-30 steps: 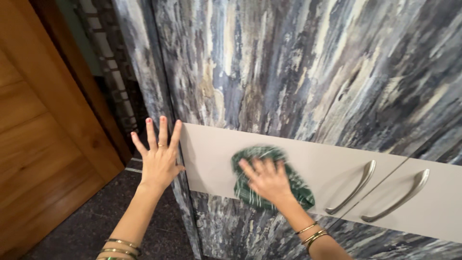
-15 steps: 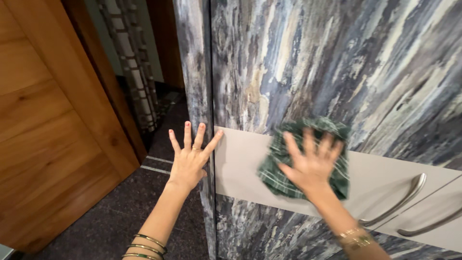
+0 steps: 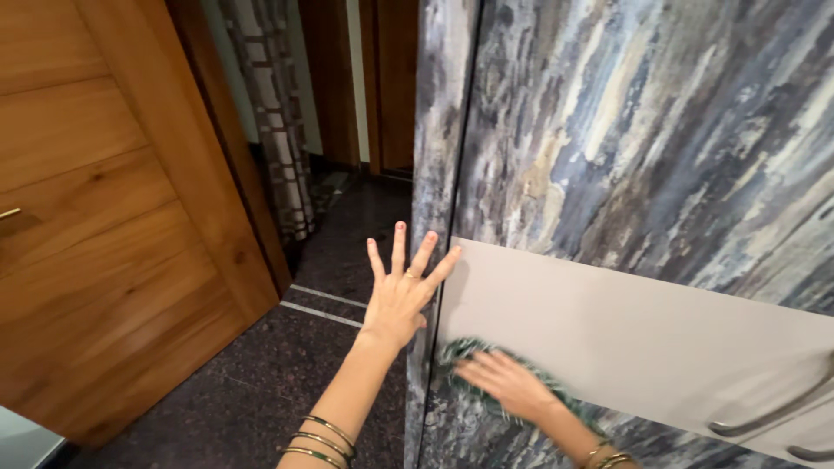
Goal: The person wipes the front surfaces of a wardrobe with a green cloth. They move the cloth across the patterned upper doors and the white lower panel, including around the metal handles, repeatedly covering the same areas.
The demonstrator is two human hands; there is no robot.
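My left hand [image 3: 401,293] is spread flat, fingers apart, against the left edge of a tall wardrobe [image 3: 625,130] with a streaked blue-grey finish. My right hand [image 3: 504,382] presses a green cloth [image 3: 456,354] against the wardrobe door, at the lower left corner of its plain beige band [image 3: 643,339]. The cloth shows only around the fingers; the rest is hidden under the hand. Both wrists wear gold bangles.
Two curved metal handles [image 3: 769,417] sit at the band's right end. A wooden door [image 3: 113,217] stands at the left. Dark speckled floor [image 3: 234,382] lies below, with a doorway and a patterned curtain [image 3: 274,113] behind.
My right hand has slid the cloth down and to the left, from the band's middle to its lower left corner. My view has shifted left. The left hand stays on the wardrobe edge.
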